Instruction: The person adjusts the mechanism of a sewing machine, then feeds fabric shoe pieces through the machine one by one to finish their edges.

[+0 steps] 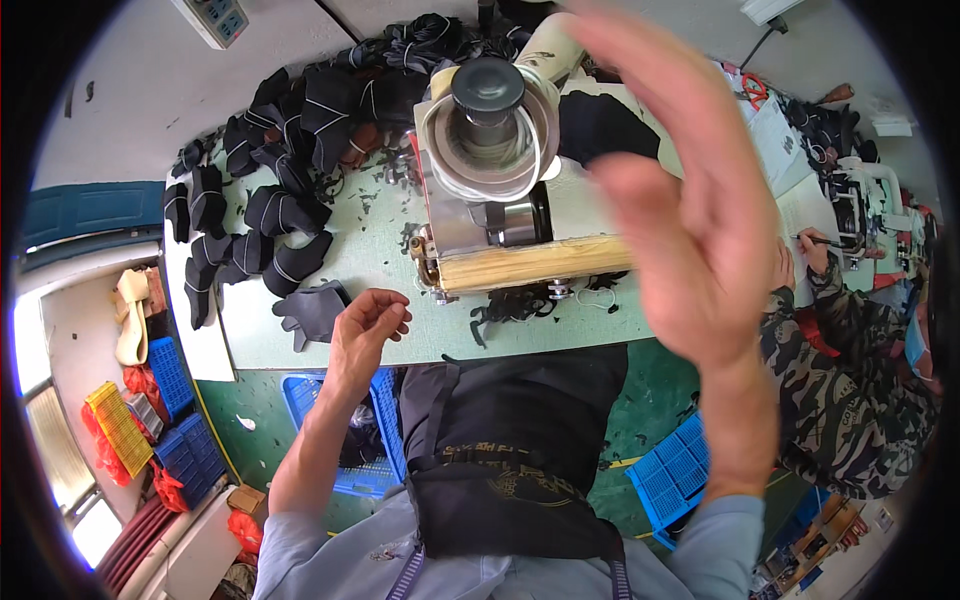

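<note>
My left hand (365,330) hovers over the front edge of the pale green table, fingers curled in toward the thumb, with nothing visible in them. Just left of it a dark grey glove (312,312) lies flat on the tabletop. My right hand (700,220) is raised close to the camera, blurred, its fingers stretched and the thumb apart. It hides part of the table and the right end of a sewing machine (487,215). That machine has a black round knob (488,90) on top and a wooden bar (535,262) along its near side.
Black pieces with light piping (285,212) are heaped at the left and back of the table (375,235). Black scraps (520,303) lie by the wooden bar. Blue crates (390,425) stand below the table. At right a person in camouflage clothing (835,400) works with a pen.
</note>
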`<state>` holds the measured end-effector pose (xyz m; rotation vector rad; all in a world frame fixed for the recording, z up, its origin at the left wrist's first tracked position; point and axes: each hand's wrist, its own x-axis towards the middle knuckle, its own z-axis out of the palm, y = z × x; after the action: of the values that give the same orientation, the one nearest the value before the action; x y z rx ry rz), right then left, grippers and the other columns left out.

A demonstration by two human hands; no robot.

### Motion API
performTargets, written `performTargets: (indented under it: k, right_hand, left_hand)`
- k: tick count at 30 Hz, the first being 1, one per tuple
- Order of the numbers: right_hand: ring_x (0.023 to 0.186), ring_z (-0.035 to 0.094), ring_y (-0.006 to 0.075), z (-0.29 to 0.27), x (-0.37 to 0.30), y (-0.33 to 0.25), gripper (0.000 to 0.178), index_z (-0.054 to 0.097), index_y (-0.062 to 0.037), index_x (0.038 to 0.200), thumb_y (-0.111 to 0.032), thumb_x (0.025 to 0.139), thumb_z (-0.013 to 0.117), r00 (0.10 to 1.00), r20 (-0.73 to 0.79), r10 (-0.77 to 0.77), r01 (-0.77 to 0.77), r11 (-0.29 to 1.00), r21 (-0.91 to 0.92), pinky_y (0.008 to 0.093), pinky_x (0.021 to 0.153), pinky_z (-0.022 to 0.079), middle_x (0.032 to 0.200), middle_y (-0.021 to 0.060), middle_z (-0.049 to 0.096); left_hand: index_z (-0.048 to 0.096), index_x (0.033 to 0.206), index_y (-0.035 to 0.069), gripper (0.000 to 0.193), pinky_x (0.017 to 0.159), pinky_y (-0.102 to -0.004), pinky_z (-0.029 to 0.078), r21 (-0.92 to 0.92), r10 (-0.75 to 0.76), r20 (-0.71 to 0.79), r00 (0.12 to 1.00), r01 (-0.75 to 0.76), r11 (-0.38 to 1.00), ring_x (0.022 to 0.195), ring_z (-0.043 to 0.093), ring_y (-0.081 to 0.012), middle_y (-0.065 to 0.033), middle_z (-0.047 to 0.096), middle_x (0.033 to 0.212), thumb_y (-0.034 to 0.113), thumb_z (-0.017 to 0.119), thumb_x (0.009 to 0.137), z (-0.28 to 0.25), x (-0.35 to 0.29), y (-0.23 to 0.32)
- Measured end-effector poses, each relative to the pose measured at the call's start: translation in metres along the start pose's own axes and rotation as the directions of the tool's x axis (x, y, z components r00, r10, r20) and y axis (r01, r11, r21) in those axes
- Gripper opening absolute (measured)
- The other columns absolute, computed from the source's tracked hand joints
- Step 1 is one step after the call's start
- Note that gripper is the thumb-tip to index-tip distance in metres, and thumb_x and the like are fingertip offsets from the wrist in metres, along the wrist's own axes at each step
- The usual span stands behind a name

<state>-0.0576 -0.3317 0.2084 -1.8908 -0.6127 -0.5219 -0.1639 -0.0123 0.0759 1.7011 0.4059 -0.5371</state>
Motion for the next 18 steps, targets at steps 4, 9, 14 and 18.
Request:
performTargets:
  k: [4, 9, 14, 18]
  right_hand:
    - [0.068, 0.052, 0.0055, 0.022, -0.106, 0.007, 0.020, 0.058, -0.0025, 0.095, -0.015, 0.108, 0.050, 0.728, -0.072, 0.682, -0.594, 0.680, 0.430, 0.0209, 0.058, 0.041, 0.084, 0.0030, 0.062]
    - [0.068, 0.057, 0.0084, 0.045, -0.195, 0.043, 0.028, 0.056, -0.0038, 0.114, -0.029, 0.103, 0.062, 0.280, 0.137, 0.950, -0.939, 0.242, 0.243, 0.0225, 0.053, 0.045, 0.090, 0.0045, 0.062]
    - [0.073, 0.061, 0.0130, 0.053, -0.217, 0.064, 0.040, 0.050, -0.0042, 0.130, -0.028, 0.101, 0.064, 0.192, 0.323, 0.927, -0.964, 0.116, 0.240, 0.0265, 0.052, 0.051, 0.099, 0.0095, 0.063]
    - [0.068, 0.061, 0.0116, 0.022, -0.227, 0.077, 0.031, 0.054, -0.0072, 0.127, -0.017, 0.098, 0.058, 0.100, 0.139, 0.985, -0.938, 0.047, 0.343, 0.0268, 0.052, 0.051, 0.094, 0.0075, 0.064]
  left_hand:
    - [0.066, 0.112, 0.002, 0.020, 0.076, -0.0268, 0.049, -0.115, -0.053, -0.039, 0.998, 0.049, 0.992, 0.082, 0.061, -0.0106, -0.0036, 0.067, 0.091, 0.020, 0.060, 0.103, 0.000, 0.004, -0.012]
    - [0.066, 0.115, 0.000, 0.025, 0.071, -0.0253, 0.049, -0.174, -0.123, -0.091, 0.988, 0.106, 0.979, 0.078, 0.061, -0.0092, -0.0043, 0.068, 0.092, 0.022, 0.060, 0.104, 0.004, 0.019, -0.026]
    - [0.067, 0.114, 0.001, 0.025, 0.069, -0.0253, 0.048, -0.140, -0.115, -0.115, 0.987, 0.099, 0.985, 0.076, 0.060, -0.0093, -0.0039, 0.067, 0.090, 0.022, 0.058, 0.105, 0.009, 0.036, -0.046]
    - [0.068, 0.112, 0.001, 0.025, 0.068, -0.0263, 0.049, 0.163, 0.059, -0.281, 0.958, -0.013, 0.986, 0.072, 0.058, -0.0088, -0.0034, 0.065, 0.080, 0.022, 0.057, 0.105, 0.010, 0.059, -0.071]
